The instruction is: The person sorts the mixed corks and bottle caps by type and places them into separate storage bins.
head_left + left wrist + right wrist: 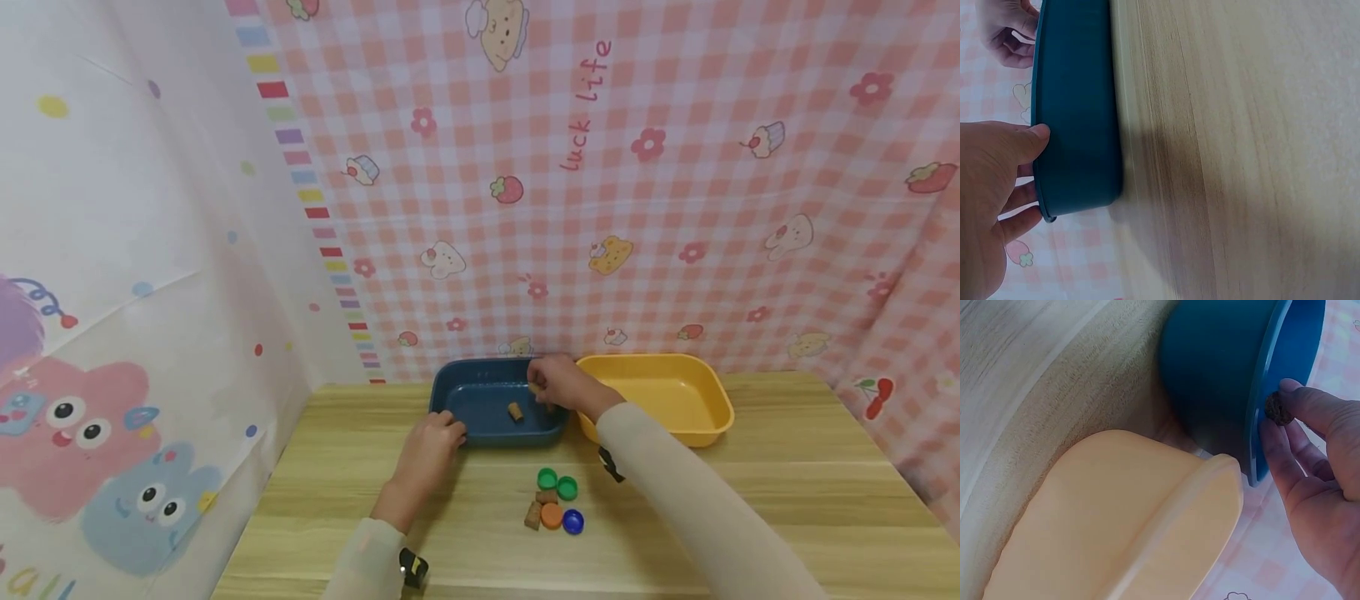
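A dark blue tray (480, 433) stands on the table, with a cork (515, 412) lying inside it. My left hand (437, 443) holds the tray's near left rim, thumb on the outer side and fingers over the inner side, as the left wrist view shows. Above the tray's right end is my right hand (561, 383), pinching another cork (1279, 409) between thumb and fingers just inside the rim. A small brown patch beneath that hand is too unclear to name.
Right of the blue tray stands a yellow tray (716, 400). On the table (675, 533) in front are two corks (533, 515), two green caps (567, 488), an orange cap (552, 516) and a blue cap (573, 522). A checked pink cloth (465, 217) hangs behind.
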`<state>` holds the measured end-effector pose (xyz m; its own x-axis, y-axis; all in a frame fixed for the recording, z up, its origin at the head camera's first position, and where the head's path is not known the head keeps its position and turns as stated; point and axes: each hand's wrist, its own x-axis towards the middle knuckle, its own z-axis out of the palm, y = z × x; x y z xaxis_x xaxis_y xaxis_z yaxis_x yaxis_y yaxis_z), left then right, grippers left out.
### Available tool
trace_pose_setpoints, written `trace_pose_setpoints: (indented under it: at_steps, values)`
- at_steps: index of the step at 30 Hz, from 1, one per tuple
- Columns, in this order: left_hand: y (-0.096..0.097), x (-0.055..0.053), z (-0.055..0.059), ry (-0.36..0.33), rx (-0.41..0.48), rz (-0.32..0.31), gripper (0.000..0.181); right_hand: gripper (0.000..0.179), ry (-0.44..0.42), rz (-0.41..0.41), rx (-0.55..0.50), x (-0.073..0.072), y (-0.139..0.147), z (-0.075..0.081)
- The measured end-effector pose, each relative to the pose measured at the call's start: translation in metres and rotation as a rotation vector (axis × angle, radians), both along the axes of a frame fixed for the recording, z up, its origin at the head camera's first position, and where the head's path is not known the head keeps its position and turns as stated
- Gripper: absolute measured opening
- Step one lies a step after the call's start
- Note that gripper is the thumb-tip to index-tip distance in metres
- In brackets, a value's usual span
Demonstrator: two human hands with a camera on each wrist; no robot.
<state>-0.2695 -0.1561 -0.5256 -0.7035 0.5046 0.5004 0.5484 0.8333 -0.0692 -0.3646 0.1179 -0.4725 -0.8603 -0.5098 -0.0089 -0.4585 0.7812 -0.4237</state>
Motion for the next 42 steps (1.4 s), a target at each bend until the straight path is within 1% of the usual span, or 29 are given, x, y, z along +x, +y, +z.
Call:
trace_pose_setpoints:
  at_steps: [4,10,13,20,22,27,34,42]
  values:
    - [0.000,-0.001,0.000,-0.005,0.010,0.001,0.009,0.025,0.007,0.006,0.021,0.000,-0.002,0.000]
    - [0.000,0.000,0.002,-0.006,0.017,0.002,0.010,0.027,-0.021,-0.011,0.037,0.000,-0.005,0.001]
    - [0.000,0.000,0.002,-0.003,0.019,0.002,0.010,0.028,-0.016,-0.017,0.047,-0.001,-0.007,0.001]
    - [0.001,0.001,0.001,-0.003,0.026,-0.004,0.010,0.033,0.016,-0.013,0.129,-0.001,-0.009,-0.007]
    - [0.001,0.001,0.002,-0.007,0.026,-0.003,0.010,0.036,0.015,-0.013,0.133,-0.001,-0.009,-0.009]
    - [0.001,0.001,0.002,-0.010,0.024,0.003,0.010,0.037,0.006,-0.024,0.104,0.000,-0.007,-0.010]
    - [0.000,0.001,0.002,-0.018,0.015,0.004,0.009,0.038,-0.035,-0.029,0.050,0.000,-0.003,-0.007]
    - [0.000,0.000,0.001,-0.015,0.009,0.007,0.009,0.030,-0.005,0.014,-0.059,0.008,0.004,0.001]
